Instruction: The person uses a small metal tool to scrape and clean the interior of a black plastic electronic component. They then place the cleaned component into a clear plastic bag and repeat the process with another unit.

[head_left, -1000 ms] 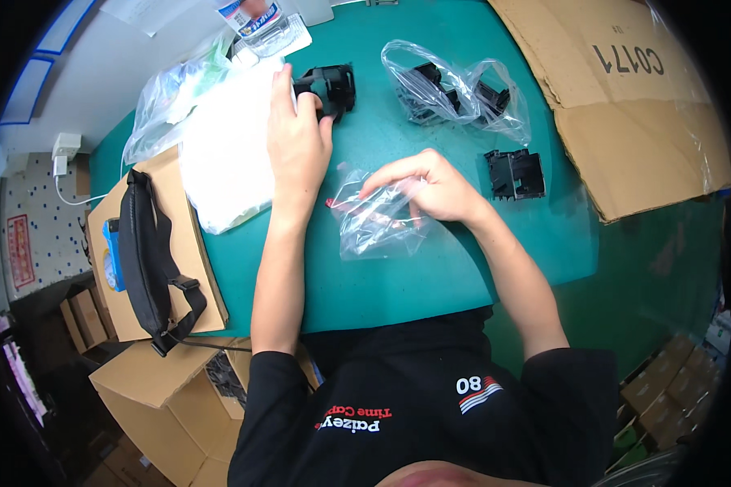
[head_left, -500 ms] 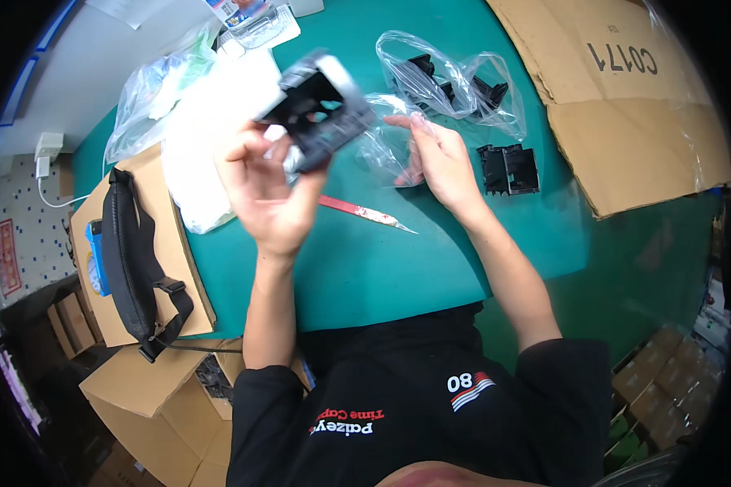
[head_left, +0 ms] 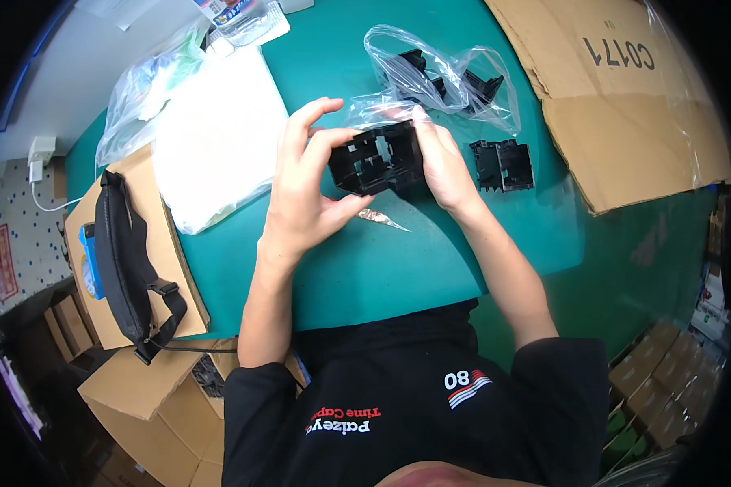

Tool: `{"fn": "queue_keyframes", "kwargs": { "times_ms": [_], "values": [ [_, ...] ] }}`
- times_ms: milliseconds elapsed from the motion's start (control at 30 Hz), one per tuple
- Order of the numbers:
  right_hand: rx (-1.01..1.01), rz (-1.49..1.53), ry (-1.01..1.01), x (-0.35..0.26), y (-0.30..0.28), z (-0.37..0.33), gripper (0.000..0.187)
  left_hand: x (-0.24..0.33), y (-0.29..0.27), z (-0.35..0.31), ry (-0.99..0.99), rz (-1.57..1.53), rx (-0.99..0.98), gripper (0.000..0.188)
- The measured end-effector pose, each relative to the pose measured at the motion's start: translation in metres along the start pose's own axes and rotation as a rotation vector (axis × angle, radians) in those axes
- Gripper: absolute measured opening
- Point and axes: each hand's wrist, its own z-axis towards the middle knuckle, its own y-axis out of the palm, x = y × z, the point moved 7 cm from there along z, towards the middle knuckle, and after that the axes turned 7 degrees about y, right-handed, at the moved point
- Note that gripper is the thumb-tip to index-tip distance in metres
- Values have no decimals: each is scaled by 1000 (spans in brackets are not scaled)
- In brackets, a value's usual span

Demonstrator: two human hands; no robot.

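Observation:
A black plastic housing (head_left: 375, 160), boxy with an open hollow inside, is held up over the table between my two hands. My left hand (head_left: 304, 174) grips its left end, thumb below and fingers above. On its right side, my right hand (head_left: 440, 158) holds a clear plastic bag (head_left: 374, 111), whose film shows behind the housing's top edge. My right fingers are partly hidden behind the housing. Beneath my hands lies a pointed craft knife (head_left: 382, 218), mostly covered. To the right rests another black plastic housing (head_left: 503, 165).
Behind my right hand, a clear bag (head_left: 439, 77) holds black plastic parts. A stack of white bags (head_left: 215, 138) lies left on the green table (head_left: 365, 280). Cardboard (head_left: 633, 138) covers the right back. A black waist bag (head_left: 126, 252) rests on cardboard at left.
My left hand has brought the housing right and down, turning it level against my right hand. My right hand stays nearly in place with the clear bag.

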Motion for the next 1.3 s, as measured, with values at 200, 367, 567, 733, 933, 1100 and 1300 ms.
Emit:
{"fn": "queue_keyframes", "kwargs": {
  "times_ms": [200,367,567,733,933,1100,1300],
  "values": [
    [200,-485,-277,-36,7,-21,39,-7,11,-4,-85,-97,-81,58],
    [336,-771,-488,-42,11,-29,37,-6,14,-10,-181,-41,12,54],
    [390,-810,-561,-37,21,-32,40,12,8,-9,-39,383,147,59],
    [360,-664,-506,-30,41,-46,29,-5,-8,-19,-90,256,407,68],
    [188,-518,-547,-36,54,-36,17,-21,-8,-26,-243,127,487,72],
    [164,-275,-461,-24,44,-32,22,-23,-1,-17,-209,39,270,51],
    [314,-77,-316,-16,22,-15,27,-21,8,-20,-201,-357,349,26]
  ]
}}
